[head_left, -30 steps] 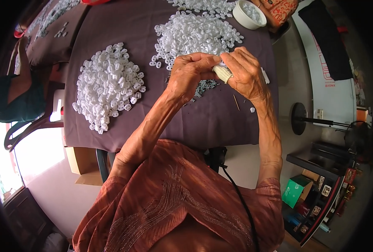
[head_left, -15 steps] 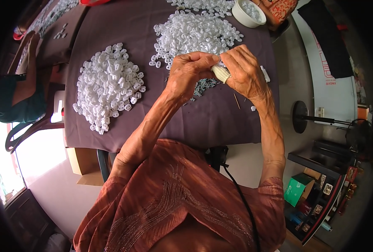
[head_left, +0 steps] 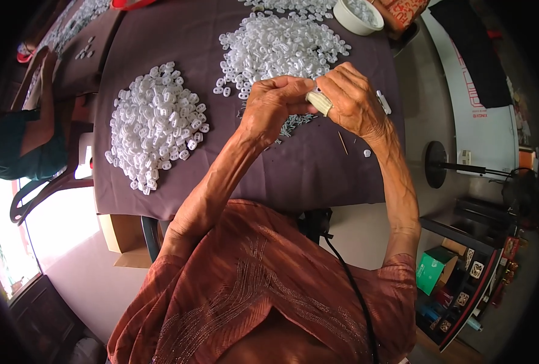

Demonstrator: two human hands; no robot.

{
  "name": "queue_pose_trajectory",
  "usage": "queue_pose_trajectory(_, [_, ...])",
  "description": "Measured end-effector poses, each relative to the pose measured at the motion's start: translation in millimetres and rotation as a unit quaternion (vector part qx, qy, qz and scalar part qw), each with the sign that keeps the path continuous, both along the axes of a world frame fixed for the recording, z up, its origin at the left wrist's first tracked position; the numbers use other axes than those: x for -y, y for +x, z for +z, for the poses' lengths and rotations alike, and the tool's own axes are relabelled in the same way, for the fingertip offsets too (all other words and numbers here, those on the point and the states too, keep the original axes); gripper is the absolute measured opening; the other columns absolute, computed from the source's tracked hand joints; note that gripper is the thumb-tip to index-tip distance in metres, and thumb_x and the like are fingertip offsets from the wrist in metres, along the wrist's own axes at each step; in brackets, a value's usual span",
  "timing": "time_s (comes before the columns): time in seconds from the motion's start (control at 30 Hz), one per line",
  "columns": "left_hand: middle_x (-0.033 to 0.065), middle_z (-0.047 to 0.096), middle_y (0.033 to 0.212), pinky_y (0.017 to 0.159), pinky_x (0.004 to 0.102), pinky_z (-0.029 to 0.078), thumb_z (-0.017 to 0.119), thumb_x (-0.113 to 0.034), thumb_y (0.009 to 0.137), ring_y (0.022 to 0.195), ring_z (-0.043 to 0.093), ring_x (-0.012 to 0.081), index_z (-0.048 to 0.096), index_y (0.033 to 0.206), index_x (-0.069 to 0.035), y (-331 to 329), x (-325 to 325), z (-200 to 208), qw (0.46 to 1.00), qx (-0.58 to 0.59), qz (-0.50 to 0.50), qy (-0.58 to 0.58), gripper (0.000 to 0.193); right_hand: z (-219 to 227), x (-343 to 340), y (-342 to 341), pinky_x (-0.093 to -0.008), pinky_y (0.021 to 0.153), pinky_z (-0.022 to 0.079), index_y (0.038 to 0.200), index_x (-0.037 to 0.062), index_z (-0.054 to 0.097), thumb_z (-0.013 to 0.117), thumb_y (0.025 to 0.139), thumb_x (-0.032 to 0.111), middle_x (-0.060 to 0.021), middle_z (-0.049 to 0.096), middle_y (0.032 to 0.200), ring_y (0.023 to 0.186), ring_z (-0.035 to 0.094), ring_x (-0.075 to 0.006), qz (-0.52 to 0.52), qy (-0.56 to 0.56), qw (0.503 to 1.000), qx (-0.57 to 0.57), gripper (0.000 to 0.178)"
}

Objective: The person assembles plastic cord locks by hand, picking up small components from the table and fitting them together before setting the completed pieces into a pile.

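Note:
Over the table, my left hand (head_left: pixel 268 109) and my right hand (head_left: pixel 353 102) meet, thumbs and fingers pinched together. Between their fingertips shows a sliver of a small white plastic piece (head_left: pixel 317 89); most of it is hidden. A cream ribbed cloth sleeve (head_left: pixel 319 102) sits at the fingers of my right hand, seemingly worn on one of them. Just beyond the hands spreads a large heap of small white oval plastic pieces with holes (head_left: pixel 275 51). Partly covered by my hands lies a pile of small grey-green slim parts (head_left: pixel 295 124).
Another heap of white pieces (head_left: pixel 154 124) lies on the left of the dark tablecloth (head_left: pixel 233 182). A white tub (head_left: pixel 358 17) stands at the far right. A thin brown stick (head_left: pixel 343 143) and a loose white piece (head_left: pixel 367 153) lie near my right wrist. A person (head_left: pixel 24 136) sits at the left.
My hands stay pinched together in nearly the same place. The right hand has turned slightly and the cream sleeve is tilted differently. The view has shifted a little.

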State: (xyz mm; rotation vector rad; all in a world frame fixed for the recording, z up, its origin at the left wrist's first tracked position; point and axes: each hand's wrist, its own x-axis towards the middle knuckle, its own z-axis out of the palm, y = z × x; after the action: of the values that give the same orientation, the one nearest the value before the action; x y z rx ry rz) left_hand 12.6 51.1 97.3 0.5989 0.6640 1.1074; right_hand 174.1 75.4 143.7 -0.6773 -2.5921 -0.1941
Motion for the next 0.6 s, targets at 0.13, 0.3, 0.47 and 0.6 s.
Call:
queue_pose_trajectory(0.13, [0.0138,0.061,0.083,0.068,0.0331,0.052,0.056,-0.011,0.082,0.074,0.061,0.0236,0.056,0.09,0.006,-2.8,-1.7,-2.7,0.999,0.035,0.004,-0.026,0.018,-0.7,2.5,-2.8,-0.0345,0.063,0.044,0.087,-0.0028,0.055,0.064,0.06,0.002,-0.0114,0.057,0.079,0.072,0.054,-0.0284,-0.012,-0.066,0.994,-0.09,0.028])
queue_pose_trajectory(0.3, [0.0159,0.061,0.084,0.068,0.0329,0.052,0.054,-0.011,0.083,0.076,0.062,0.0243,0.056,0.091,0.006,-5.1,-1.7,1.3,0.999,0.032,-0.018,-0.023,0.019,-2.3,9.3,4.2,-0.0265,0.063,0.044,0.089,0.0018,0.058,0.053,0.075,0.008,-0.0086,0.059,0.074,0.066,0.058,-0.0188,-0.091,-0.239,0.946,-0.199,0.016])
queue_pose_trajectory(0.47, [0.0168,0.061,0.085,0.069,0.0331,0.052,0.056,-0.01,0.082,0.077,0.062,0.0245,0.056,0.091,0.006,-4.4,-1.0,1.8,1.0,0.024,-0.015,-0.011,0.018,-3.0,15.9,-2.9,-0.0227,0.059,0.042,0.088,0.0016,0.059,0.053,0.076,0.009,-0.0036,0.06,0.069,0.065,0.056,-0.0098,-0.175,-0.338,0.895,-0.234,0.015])
queue_pose_trajectory(0.6, [0.0167,0.061,0.086,0.069,0.0324,0.052,0.057,-0.009,0.081,0.077,0.062,0.0233,0.056,0.091,0.006,-1.7,0.4,-1.9,0.999,0.034,-0.001,0.007,0.017,-2.9,17.9,-4.5,-0.0198,0.056,0.039,0.088,0.0014,0.06,0.051,0.078,0.011,-0.0017,0.059,0.067,0.063,0.053,-0.0057,-0.196,-0.406,0.836,-0.312,0.016])
